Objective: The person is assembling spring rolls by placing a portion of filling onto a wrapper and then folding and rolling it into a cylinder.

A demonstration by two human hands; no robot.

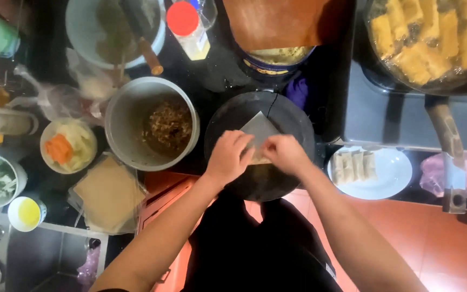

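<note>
You are pinching the thin pale square wrapper [259, 130], corner pointing away, on the round black board [293, 116], left hand [228, 157] and right hand [286, 153] closed equally near.

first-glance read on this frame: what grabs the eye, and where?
Dead centre, the left hand and right hand press together on a pale wrapper lying on a round dark board. To their left sits a grey pot with dark minced filling at its bottom. Top right, a pan holds golden rolls frying, with a white plate of uncooked rolls below it.
</note>
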